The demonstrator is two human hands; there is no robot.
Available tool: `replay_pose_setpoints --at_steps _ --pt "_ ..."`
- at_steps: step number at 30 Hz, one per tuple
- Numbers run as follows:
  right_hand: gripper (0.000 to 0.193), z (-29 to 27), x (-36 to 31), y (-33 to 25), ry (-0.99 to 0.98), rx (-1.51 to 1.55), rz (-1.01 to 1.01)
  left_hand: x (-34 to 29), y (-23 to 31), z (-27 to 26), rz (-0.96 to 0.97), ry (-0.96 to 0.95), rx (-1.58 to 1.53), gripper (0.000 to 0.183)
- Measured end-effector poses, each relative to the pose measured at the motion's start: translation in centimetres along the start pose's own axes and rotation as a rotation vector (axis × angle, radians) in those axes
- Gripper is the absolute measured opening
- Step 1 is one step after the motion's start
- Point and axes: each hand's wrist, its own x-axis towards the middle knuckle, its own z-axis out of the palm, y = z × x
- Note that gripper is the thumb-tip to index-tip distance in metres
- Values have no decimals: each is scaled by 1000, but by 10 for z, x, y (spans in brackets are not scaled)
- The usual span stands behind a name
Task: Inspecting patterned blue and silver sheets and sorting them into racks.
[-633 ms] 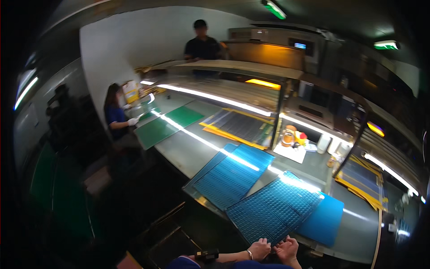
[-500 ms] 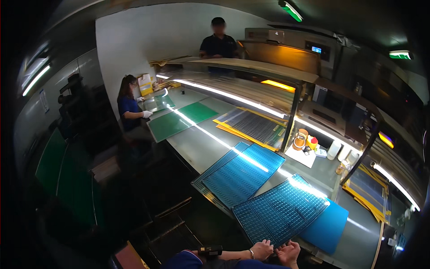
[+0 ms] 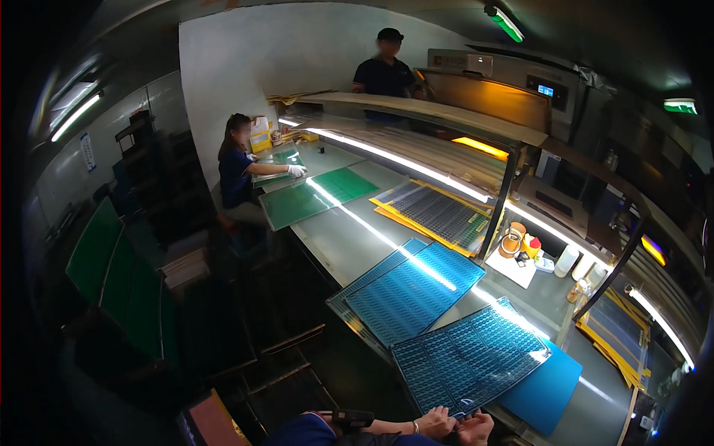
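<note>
Just beyond the left hand (image 3: 436,423), which pinches its edge: one patterned blue panel (image 3: 470,355).
Right hand (image 3: 474,430) alongside, grip unclear; one plain blue sheet (image 3: 549,390) beyond, partly hidden.

No legible lettering, wall sign (image 3: 88,152) too small, machine screen (image 3: 545,91) likewise

A flat, rectangular blue panel (image 3: 468,357), densely patterned and glossy, is held by its near edge, slanted over the bench (image 3: 338,256).
</note>
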Motion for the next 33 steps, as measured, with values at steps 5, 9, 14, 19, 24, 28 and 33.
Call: replay_pose_setpoints --at_steps 5,9,14,19,24,28,33 --pt "16 -19 12 6 -9 -39 -49 1 8 -6 11 19 42 18" --pt "9 -59 34 0 -290 -120 41 3 6 -17 6 108 149 22" --pt "29 -22 11 -3 -98 -254 2 -5 24 -51 -46 346 325 26" --pt "39 -36 16 -1 -96 -180 -59 -1 14 -17 -97 344 330 15" --pt "36 -26 13 3 -39 -251 -75 -5 7 5 -31 383 373 19" --pt "34 -23 13 9 -27 -268 -69 -8 8 5 -2 375 386 21" --pt "30 -24 8 19 -14 -280 -60 -19 11 -4 20 383 429 18"
